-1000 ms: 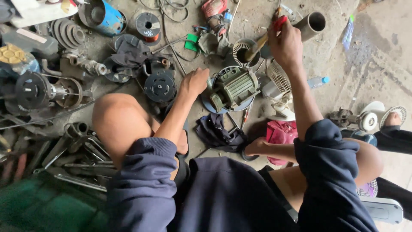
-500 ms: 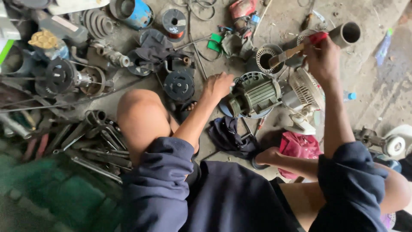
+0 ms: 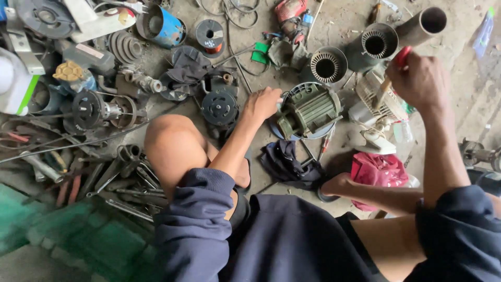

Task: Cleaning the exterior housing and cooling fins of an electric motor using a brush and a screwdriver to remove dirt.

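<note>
Head view, floor-level work area.

Left hand (image 3: 263,103): resting on the near end of a green electric motor (image 3: 308,110), fingers curled against its housing; whether they truly clamp it cannot be told.

Green electric motor: lying on its side on a round blue-rimmed plate (image 3: 292,91), on the concrete floor between the person's knees, roughly centre of the view.

Right hand (image 3: 420,81): raised above and to the right of the motor, fist closed around a red-handled tool (image 3: 394,73) (wooden shaft angled down-left; its working end is hidden).

Nearby items: two grey stator rings (image 3: 326,67), just beyond the motor; a metal pipe (image 3: 422,25); a white fan guard (image 3: 378,96), under the right hand; a dark cloth (image 3: 287,162); a red cloth (image 3: 378,171); wrenches (image 3: 122,180), heaped at the left knee.
</note>
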